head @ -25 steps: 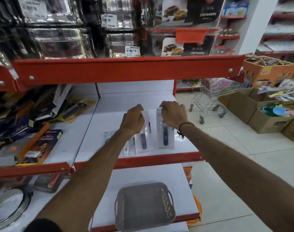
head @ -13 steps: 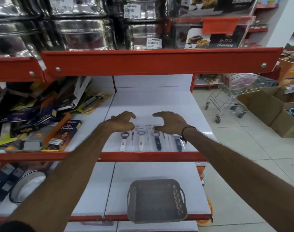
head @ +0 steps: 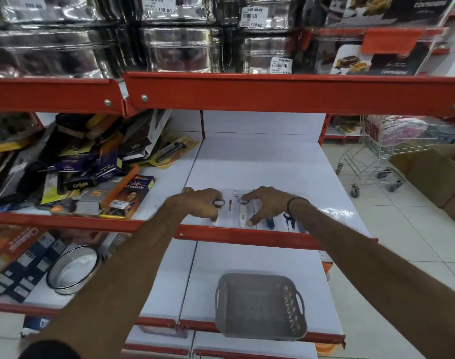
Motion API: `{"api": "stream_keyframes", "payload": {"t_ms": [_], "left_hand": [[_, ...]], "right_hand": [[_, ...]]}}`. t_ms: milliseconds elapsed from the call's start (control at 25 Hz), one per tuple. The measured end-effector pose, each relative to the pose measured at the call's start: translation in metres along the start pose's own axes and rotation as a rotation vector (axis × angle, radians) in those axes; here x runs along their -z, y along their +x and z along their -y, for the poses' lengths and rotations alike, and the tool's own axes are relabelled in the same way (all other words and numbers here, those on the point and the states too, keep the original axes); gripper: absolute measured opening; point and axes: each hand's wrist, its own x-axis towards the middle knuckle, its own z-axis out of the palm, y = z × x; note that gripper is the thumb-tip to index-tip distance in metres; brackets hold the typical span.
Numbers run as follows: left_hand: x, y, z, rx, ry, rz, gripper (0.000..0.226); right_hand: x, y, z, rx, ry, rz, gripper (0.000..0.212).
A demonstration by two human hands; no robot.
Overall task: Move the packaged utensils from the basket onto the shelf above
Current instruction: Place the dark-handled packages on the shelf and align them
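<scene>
Both hands flat-ish over the packaged utensils (head: 243, 212), which lie in a row near the front edge of the white shelf (head: 260, 167). My left hand (head: 199, 203) rests on the leftmost packs, fingers spread and pressing down, not pinching anything. My right hand (head: 266, 203) same deal: fingers splayed, thumb tip touching a white-handled pack, nothing gripped. Black band on the right wrist. Blue-handled packs poke out past the right hand, partly hidden by the forearm; exact count I cannot tell.

Grey basket (head: 260, 307) sits one shelf down, at the front edge, overhanging the red lip a bit; looks empty from here. My forearms cross above that lower shelf but not the basket.

Left neighbour bay: messy pile of boxed kitchen goods (head: 73, 174), close to the left hand but separated by the shelf seam, not touching the packs. Round sieve (head: 72, 269) on the lower-left shelf, beside dark boxes.

Above: red shelf rail (head: 286, 93), low over the work area, with stacked steel containers (head: 179, 47) with price stickers and boxed containers to the right.

Room: shop aisle, white floor tiles, a wire shopping trolley (head: 376, 156) and cardboard cartons (head: 433, 172) off right, well apart.
</scene>
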Motion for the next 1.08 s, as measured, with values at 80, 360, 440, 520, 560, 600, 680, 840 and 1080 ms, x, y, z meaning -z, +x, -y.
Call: {"api": "stream_keyframes", "payload": {"t_ms": [80, 360, 440, 520, 560, 600, 680, 840, 1080], "left_hand": [[-0.001, 0.001, -0.001, -0.012, 0.006, -0.028, 0.075], [0.000, 0.006, -0.007, -0.074, 0.019, -0.050, 0.032], [-0.001, 0.007, -0.007, -0.050, 0.033, -0.028, 0.055], [-0.001, 0.010, -0.007, -0.022, 0.053, -0.027, 0.086], [0.000, 0.012, -0.009, -0.026, 0.033, -0.049, 0.090], [0.000, 0.013, -0.012, -0.041, 0.011, -0.071, 0.091], [-0.001, 0.016, -0.023, -0.108, 0.000, -0.109, 0.089], [-0.011, 0.018, -0.039, -0.172, 0.035, -0.067, 0.084], [-0.011, 0.018, -0.040, -0.168, 0.047, -0.056, 0.080]], "right_hand": [[0.000, 0.001, 0.000, -0.006, -0.006, -0.002, 0.086], [-0.001, 0.005, -0.001, -0.013, -0.007, 0.010, 0.089], [0.001, 0.004, -0.003, -0.015, -0.004, 0.008, 0.092], [0.007, -0.001, -0.008, -0.034, 0.022, -0.005, 0.099], [0.011, -0.004, -0.013, -0.044, 0.025, -0.012, 0.103], [0.014, -0.007, -0.018, -0.052, 0.015, -0.012, 0.104], [0.017, -0.013, -0.030, -0.073, -0.015, 0.014, 0.104], [0.010, -0.020, -0.042, -0.105, 0.007, 0.068, 0.101], [0.009, -0.026, -0.053, -0.117, -0.029, 0.046, 0.099]]}}
